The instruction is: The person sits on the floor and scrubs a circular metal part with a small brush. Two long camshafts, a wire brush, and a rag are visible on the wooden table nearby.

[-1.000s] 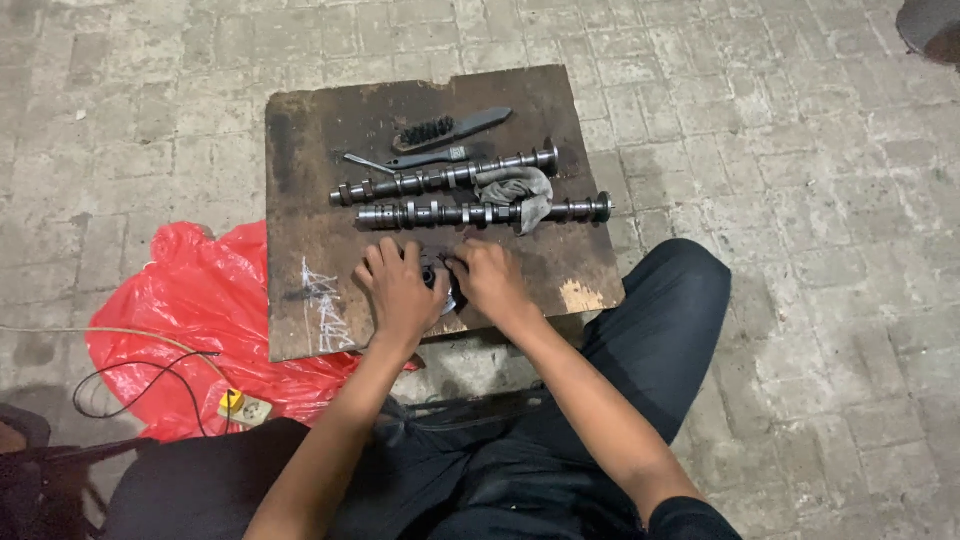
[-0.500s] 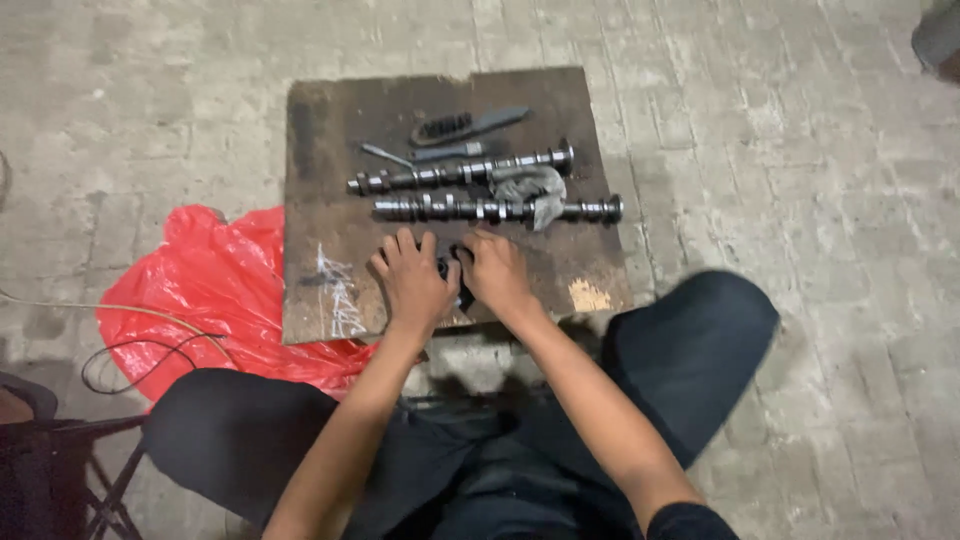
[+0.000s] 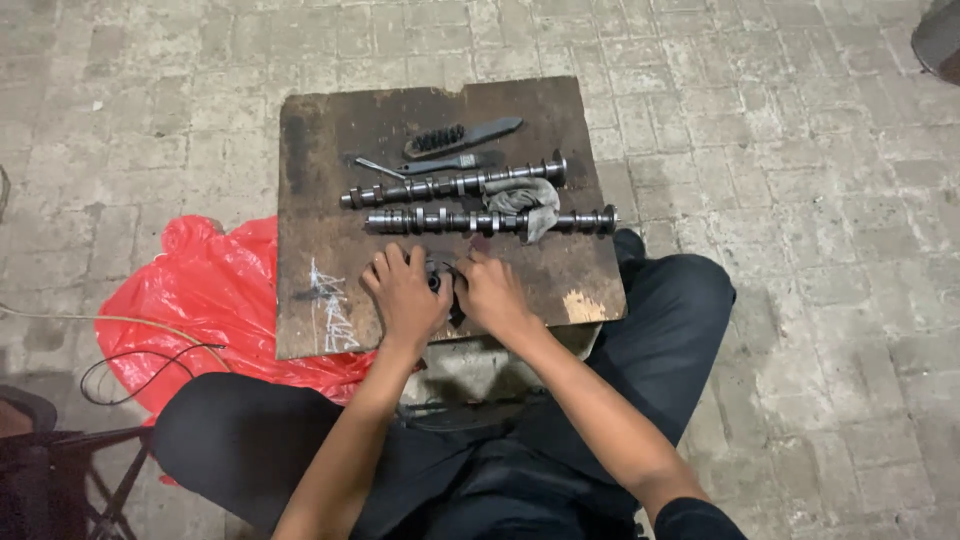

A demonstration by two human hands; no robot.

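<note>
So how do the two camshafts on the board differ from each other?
The far camshaft lies slightly tilted, its right end further from the person; the near camshaft lies almost level. The near one reaches further right on the wooden board. The grey rag drapes over the near one and only touches the far one. Both are dark, lobed metal shafts lying side by side, beyond both hands.

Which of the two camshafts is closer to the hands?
The longer camshaft, the lower one, lying just beyond both hands with the grey rag draped over it; the other camshaft lies farther away.
</note>
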